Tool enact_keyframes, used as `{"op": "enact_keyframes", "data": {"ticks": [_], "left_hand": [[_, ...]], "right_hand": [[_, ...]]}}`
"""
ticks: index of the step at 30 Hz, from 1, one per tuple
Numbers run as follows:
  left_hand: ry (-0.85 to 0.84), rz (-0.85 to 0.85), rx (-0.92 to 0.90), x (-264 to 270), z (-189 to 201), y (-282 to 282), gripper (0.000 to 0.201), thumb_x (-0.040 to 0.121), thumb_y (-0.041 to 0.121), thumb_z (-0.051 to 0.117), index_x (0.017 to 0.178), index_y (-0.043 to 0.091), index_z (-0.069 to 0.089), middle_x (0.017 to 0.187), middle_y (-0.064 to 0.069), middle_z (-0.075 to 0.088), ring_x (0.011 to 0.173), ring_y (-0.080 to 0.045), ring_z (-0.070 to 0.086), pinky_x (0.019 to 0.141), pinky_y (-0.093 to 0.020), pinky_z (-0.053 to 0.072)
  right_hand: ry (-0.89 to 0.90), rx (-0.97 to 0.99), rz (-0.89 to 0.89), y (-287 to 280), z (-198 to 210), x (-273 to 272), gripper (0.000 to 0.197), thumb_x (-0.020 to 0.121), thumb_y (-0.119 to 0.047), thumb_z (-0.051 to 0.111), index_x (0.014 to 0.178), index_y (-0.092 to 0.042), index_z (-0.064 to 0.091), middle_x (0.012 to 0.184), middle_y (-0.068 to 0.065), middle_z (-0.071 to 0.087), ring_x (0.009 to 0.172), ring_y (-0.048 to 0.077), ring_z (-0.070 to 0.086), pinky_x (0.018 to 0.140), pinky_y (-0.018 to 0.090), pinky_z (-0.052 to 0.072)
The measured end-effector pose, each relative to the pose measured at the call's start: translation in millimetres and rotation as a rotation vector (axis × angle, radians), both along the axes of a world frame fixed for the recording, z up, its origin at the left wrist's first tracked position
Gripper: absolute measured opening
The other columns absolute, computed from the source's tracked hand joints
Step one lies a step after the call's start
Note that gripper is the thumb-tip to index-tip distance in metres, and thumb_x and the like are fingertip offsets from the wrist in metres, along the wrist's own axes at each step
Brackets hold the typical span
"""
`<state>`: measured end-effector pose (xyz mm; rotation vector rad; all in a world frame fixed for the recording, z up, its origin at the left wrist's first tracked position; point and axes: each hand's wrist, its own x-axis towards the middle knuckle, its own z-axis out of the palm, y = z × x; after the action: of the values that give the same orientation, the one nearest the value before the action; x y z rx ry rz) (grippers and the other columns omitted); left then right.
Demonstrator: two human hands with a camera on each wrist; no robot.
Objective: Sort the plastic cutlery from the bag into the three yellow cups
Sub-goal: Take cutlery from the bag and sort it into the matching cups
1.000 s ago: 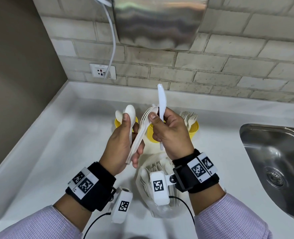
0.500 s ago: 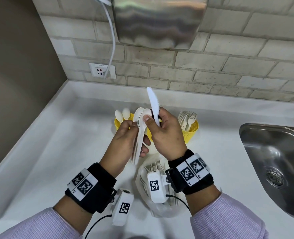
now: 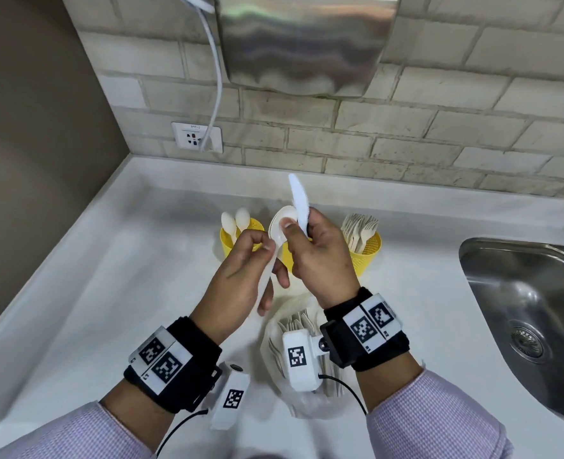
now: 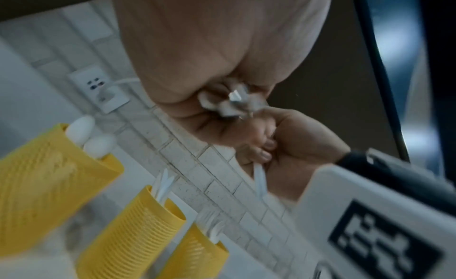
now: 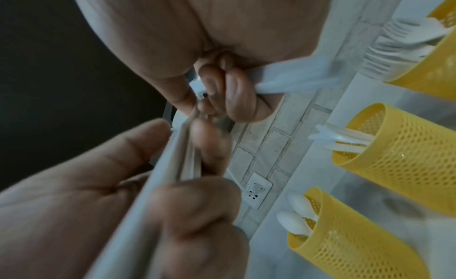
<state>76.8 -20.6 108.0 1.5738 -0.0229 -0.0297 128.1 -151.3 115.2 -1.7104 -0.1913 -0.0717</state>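
My left hand [image 3: 267, 256] grips the handles of a small bunch of white plastic spoons [image 3: 282, 223], seen from below as spoon handles [image 5: 160, 176]. My right hand [image 3: 297, 226] holds a white knife [image 3: 298, 200] upright, and its thumb presses on the top spoon's bowl. Behind the hands stand three yellow mesh cups. The left cup [image 3: 237, 241] holds spoons, the right cup [image 3: 368, 253] holds forks, and the middle cup [image 5: 399, 150] holds knives, mostly hidden in the head view. The clear bag [image 3: 302, 404] with more cutlery lies under my right wrist.
A steel sink [image 3: 522, 313] is set into the white counter [image 3: 108, 293] at the right. The brick wall carries a socket [image 3: 197, 138] with a white cable, and a metal dispenser [image 3: 307, 41] hangs above. A brown wall closes off the left side.
My hands have come together. The right thumb now rests on the spoon bowl in my left hand, and the knife has tilted a little to the left.
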Motion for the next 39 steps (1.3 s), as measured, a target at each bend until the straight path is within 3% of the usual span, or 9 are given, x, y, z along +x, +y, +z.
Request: {"op": "enact_keyframes", "data": {"ticks": [5, 10, 15, 22, 26, 30, 33, 37, 39], "left_hand": [[-0.114, 0.025, 0.144, 4.5, -13.5, 4.9, 0.028, 0.097, 0.014, 0.070, 0.122, 0.020, 0.061, 0.100, 0.002, 0.075, 0.090, -0.019, 0.070, 0.078, -0.029, 0.056], [-0.115, 0.115, 0.283, 13.9, -15.7, 19.4, 0.023, 0.080, 0.019, 0.088, 0.096, 0.028, 0.074, 0.083, 0.021, 0.073, 0.073, -0.002, 0.066, 0.073, -0.017, 0.052], [-0.114, 0.048, 0.287, 17.3, -14.1, 23.6, 0.030, 0.080, 0.011, 0.087, 0.067, 0.028, 0.066, 0.055, 0.015, 0.058, 0.048, 0.000, 0.051, 0.058, -0.015, 0.042], [-0.175, 0.118, 0.338, 18.6, -19.9, 25.7, 0.014, 0.080, 0.022, 0.087, 0.073, 0.023, 0.075, 0.064, 0.003, 0.072, 0.060, -0.011, 0.066, 0.067, -0.029, 0.054], [-0.156, 0.142, 0.348, 22.2, -28.4, 30.3, 0.045, 0.074, 0.049, 0.080, 0.078, 0.005, 0.070, 0.072, -0.022, 0.067, 0.061, -0.024, 0.057, 0.070, -0.051, 0.058], [-0.124, 0.150, 0.342, 21.2, -29.0, 33.0, 0.051, 0.073, 0.054, 0.078, 0.077, 0.004, 0.070, 0.073, -0.023, 0.065, 0.061, -0.036, 0.057, 0.069, -0.052, 0.057], [-0.110, 0.164, 0.336, 21.2, -27.3, 34.1, 0.043, 0.077, 0.046, 0.082, 0.074, 0.005, 0.070, 0.072, -0.023, 0.065, 0.063, -0.038, 0.060, 0.072, -0.053, 0.059], [-0.079, 0.189, 0.292, 25.0, -27.2, 36.5, 0.019, 0.076, 0.039, 0.082, 0.085, 0.022, 0.081, 0.075, -0.009, 0.074, 0.073, -0.037, 0.070, 0.080, -0.056, 0.061], [-0.072, 0.200, 0.276, 29.0, -26.3, 39.1, 0.012, 0.079, 0.034, 0.083, 0.088, 0.027, 0.082, 0.079, -0.004, 0.077, 0.080, -0.037, 0.074, 0.083, -0.055, 0.061]], "right_hand": [[-0.074, -0.074, -0.055, -0.6, 1.9, 4.2, 0.019, 0.096, -0.029, 0.056, 0.092, -0.011, 0.060, 0.066, -0.007, 0.054, 0.060, 0.013, 0.051, 0.059, 0.036, 0.046], [-0.148, -0.151, -0.013, -3.3, 4.4, 2.8, 0.014, 0.101, -0.015, 0.057, 0.091, -0.006, 0.060, 0.064, -0.008, 0.049, 0.054, 0.004, 0.044, 0.054, 0.015, 0.035], [-0.149, -0.158, 0.045, -0.1, 5.2, 1.9, 0.012, 0.101, -0.015, 0.059, 0.093, -0.006, 0.062, 0.066, -0.006, 0.055, 0.057, 0.002, 0.051, 0.057, 0.012, 0.038], [-0.132, -0.129, 0.003, 2.4, 3.9, 2.1, 0.009, 0.098, -0.015, 0.063, 0.091, -0.009, 0.065, 0.062, -0.011, 0.052, 0.055, 0.002, 0.048, 0.056, 0.011, 0.037], [0.026, 0.040, -0.024, 0.9, 2.5, 1.7, 0.012, 0.089, -0.027, 0.061, 0.088, -0.018, 0.069, 0.056, -0.012, 0.049, 0.047, 0.007, 0.041, 0.051, 0.022, 0.035], [0.208, 0.331, -0.102, -4.7, -5.2, 3.9, 0.028, 0.097, -0.010, 0.045, 0.092, 0.006, 0.068, 0.071, 0.008, 0.051, 0.048, 0.018, 0.041, 0.052, 0.029, 0.032], [0.209, 0.275, -0.167, -8.9, -14.6, 3.6, 0.027, 0.087, -0.026, 0.050, 0.085, -0.011, 0.073, 0.090, 0.007, 0.065, 0.066, 0.014, 0.057, 0.067, 0.034, 0.047], [0.172, 0.145, -0.246, -20.2, -25.5, 12.8, 0.031, 0.100, -0.019, 0.052, 0.079, -0.029, 0.073, 0.112, 0.003, 0.054, 0.083, -0.013, 0.056, 0.085, 0.021, 0.041], [0.155, 0.086, -0.233, -24.0, -30.7, 21.6, 0.031, 0.103, -0.021, 0.050, 0.084, -0.032, 0.073, 0.115, 0.006, 0.052, 0.090, -0.004, 0.056, 0.091, 0.027, 0.043]]}}
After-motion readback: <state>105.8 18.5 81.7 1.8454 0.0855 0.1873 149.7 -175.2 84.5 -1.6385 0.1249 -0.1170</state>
